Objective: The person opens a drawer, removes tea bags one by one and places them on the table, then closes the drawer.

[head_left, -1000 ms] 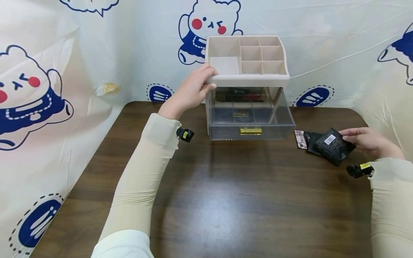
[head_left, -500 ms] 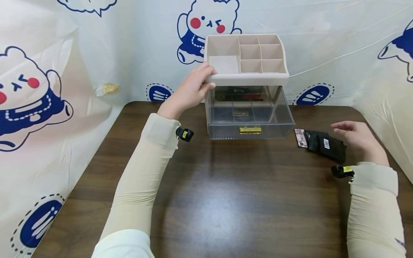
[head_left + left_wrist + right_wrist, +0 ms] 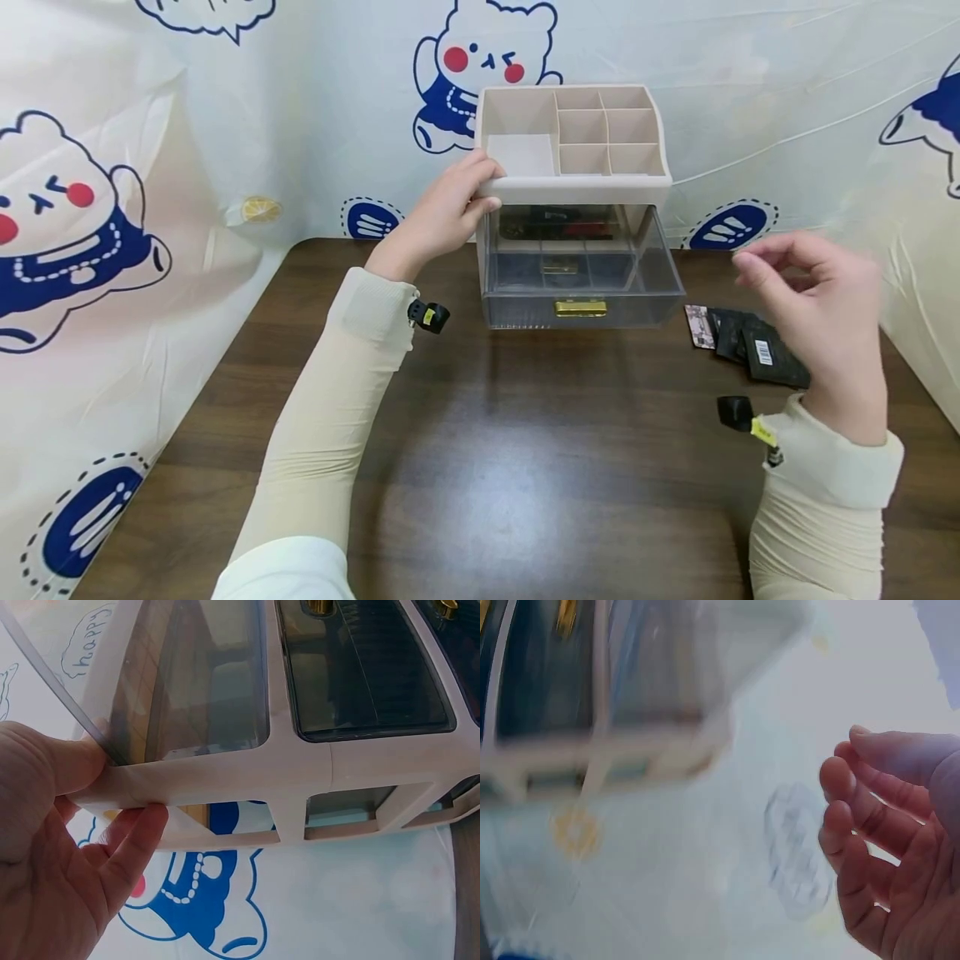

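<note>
A cream desktop organizer (image 3: pixel 577 190) stands at the back of the table, with divided compartments on top. Its see-through grey drawer (image 3: pixel 517 310) with a gold handle juts out at the front; dark items show behind the clear plastic. My left hand (image 3: pixel 442 212) grips the organizer's top left front corner, and the left wrist view shows the thumb and fingers on either side of the frame. Raised in the air at the right, my right hand (image 3: pixel 821 312) has loosely bent fingers with nothing between them. Below and behind it lie several flat black packets (image 3: pixel 776 357).
Beside the packets lies a small patterned card (image 3: pixel 700 326). The brown wooden table (image 3: pixel 510 467) reaches toward me. White cloth (image 3: pixel 787 100) printed with bears hangs behind and along both sides.
My right hand has let go of a black packet, which now lies on the others, then risen and moved left. My left hand keeps its grip on the organizer.
</note>
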Demonstrator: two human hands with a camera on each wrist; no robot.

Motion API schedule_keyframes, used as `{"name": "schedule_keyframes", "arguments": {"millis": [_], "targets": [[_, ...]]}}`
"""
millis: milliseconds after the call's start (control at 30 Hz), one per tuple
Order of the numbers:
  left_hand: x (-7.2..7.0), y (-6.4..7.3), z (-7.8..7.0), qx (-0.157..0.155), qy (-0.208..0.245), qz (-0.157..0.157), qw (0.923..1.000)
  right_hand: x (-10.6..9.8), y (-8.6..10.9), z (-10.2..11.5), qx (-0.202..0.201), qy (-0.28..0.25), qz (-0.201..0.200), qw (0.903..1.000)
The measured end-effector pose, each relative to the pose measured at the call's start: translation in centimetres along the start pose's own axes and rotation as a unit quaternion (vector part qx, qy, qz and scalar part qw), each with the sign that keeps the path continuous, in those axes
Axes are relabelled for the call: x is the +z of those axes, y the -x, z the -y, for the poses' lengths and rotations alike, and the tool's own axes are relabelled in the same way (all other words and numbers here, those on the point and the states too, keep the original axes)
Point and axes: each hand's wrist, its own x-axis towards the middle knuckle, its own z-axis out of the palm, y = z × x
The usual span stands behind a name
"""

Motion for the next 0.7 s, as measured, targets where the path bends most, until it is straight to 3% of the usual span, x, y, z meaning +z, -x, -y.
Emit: {"name": "schedule_keyframes", "arguments": {"millis": [100,300,500,700], "targets": [[0.1,0.0,0.0,0.002,-0.001,0.001,1.0,1.8,1.1,2.5,-0.071,0.013,0.001,0.9974],[0.1,0.0,0.1,0.011,-0.02,0.006,0.9997,4.9,2.4,4.9,-0.167,0.086,0.08,0.979],[0.1,0.0,0.2,0.024,-0.025,0.015,0.9993,6.9,2.8,4.8,-0.188,0.106,0.121,0.969],[0.0,0.0,0.2,0.022,-0.008,0.027,0.9994,8.6,2.7,4.5,-0.182,0.102,0.095,0.9733]]}}
